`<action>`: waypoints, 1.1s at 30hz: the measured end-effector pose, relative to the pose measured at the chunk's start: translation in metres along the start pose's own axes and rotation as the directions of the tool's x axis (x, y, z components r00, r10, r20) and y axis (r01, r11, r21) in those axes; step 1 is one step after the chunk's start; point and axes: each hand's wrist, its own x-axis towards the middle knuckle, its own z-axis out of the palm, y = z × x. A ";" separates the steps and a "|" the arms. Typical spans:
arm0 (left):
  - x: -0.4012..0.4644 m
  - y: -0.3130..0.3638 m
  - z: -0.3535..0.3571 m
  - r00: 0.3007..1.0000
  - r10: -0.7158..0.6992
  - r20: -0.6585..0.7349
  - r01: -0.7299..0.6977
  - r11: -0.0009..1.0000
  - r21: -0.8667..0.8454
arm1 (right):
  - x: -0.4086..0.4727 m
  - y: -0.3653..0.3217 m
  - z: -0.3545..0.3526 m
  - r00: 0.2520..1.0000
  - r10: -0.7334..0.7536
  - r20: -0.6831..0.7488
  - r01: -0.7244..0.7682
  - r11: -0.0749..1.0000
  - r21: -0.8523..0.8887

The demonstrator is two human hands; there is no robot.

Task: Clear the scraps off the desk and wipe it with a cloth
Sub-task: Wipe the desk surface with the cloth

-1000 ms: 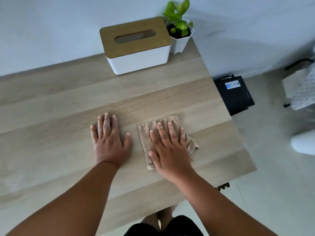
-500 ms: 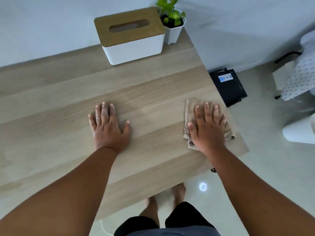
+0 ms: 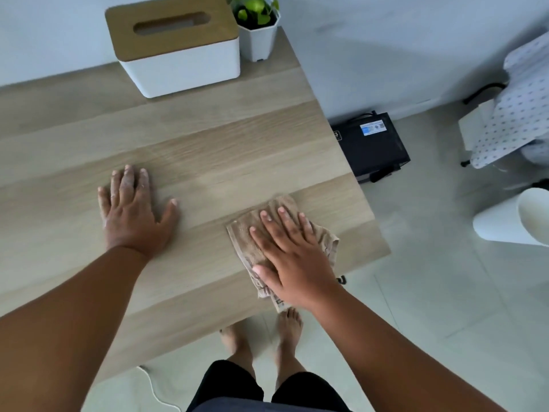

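Observation:
A light wooden desk (image 3: 225, 150) fills the left and middle of the head view. A beige cloth (image 3: 246, 236) lies flat near the desk's front right corner. My right hand (image 3: 294, 257) presses down on the cloth with straight, spread fingers, covering most of it. My left hand (image 3: 133, 212) rests flat on the bare desk to the left, palm down, fingers straight. No scraps show on the desk.
A white tissue box with a wooden lid (image 3: 175, 43) and a small potted plant (image 3: 258, 28) stand at the desk's back edge against the wall. On the floor to the right are a black box (image 3: 371, 144), a white bin (image 3: 517, 215) and a patterned fabric (image 3: 517, 105).
My right hand slid the cloth right to the desk's edge, then back left and toward the front edge. The left hand stayed flat in place.

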 end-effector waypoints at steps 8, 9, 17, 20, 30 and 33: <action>0.002 -0.001 0.003 1.000 0.002 -0.031 -0.002 1.000 0.004 | -0.039 0.085 -0.013 0.989 0.140 -0.052 -0.143 0.988 -0.051; 0.002 -0.001 0.003 0.999 0.000 -0.033 0.000 1.000 0.005 | -0.041 0.093 -0.013 0.986 0.155 -0.056 -0.158 0.986 -0.055; 0.002 -0.001 0.003 1.000 -0.006 -0.023 0.006 1.000 0.004 | -0.044 0.116 -0.008 0.971 0.224 -0.085 -0.229 0.972 -0.060; 0.001 0.000 0.002 1.000 -0.005 -0.017 0.005 1.000 0.006 | -0.044 0.111 -0.009 0.966 0.237 -0.100 -0.242 0.969 -0.047; 0.002 -0.001 0.006 1.000 0.000 -0.019 0.000 1.000 -0.003 | -0.047 0.089 -0.005 0.969 0.224 -0.105 -0.231 0.971 -0.063; 0.002 -0.002 0.005 1.000 -0.002 -0.015 0.002 1.000 -0.014 | -0.046 0.088 -0.008 0.970 0.235 -0.068 -0.240 0.969 -0.067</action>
